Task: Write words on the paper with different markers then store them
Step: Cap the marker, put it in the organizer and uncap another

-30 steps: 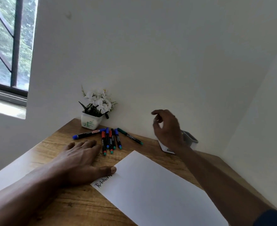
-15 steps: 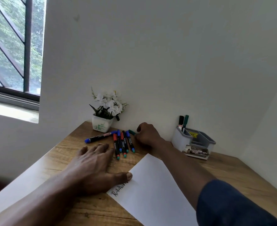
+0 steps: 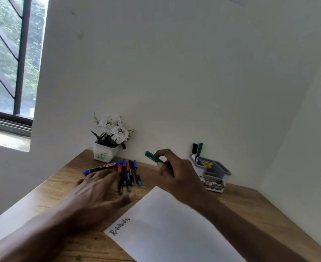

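Wood-grain worktop (image 3: 254, 208), warm brown, fills the lower part of the head view and fits into a corner of plain white wall (image 3: 174, 72). At upper left a window (image 3: 8, 59) with dark bars looks onto blurred green leaves, with a pale sill below it. Against the wall stands a small white pot of white flowers (image 3: 108, 140).

A white sheet of paper (image 3: 167, 229) lies at an angle on the near part of the worktop, its far corner pointing toward the wall. One short word in black ink runs along its left edge; the letters are too rough to read with certainty.

Just in front of the flower pot lie the loose markers (image 3: 128, 174), close together and roughly parallel, with black barrels and caps in blue, red and green. One longer blue-capped marker (image 3: 101, 168) lies crosswise to their left, touching the group.

The left hand (image 3: 97, 193) is spread flat and wide, palm down, on the worktop beside the paper's left edge, fingertips close to the loose markers; it holds nothing.

The right hand (image 3: 176, 174) is raised above the worktop between the markers and the organizer, fingers curled around a green marker (image 3: 153, 157) whose capped end points up and left.

To the right, near the wall, sits a grey plastic organizer (image 3: 212, 173) with several compartments. Two markers, one black and one green (image 3: 197, 151), stand upright in its rear left compartment.
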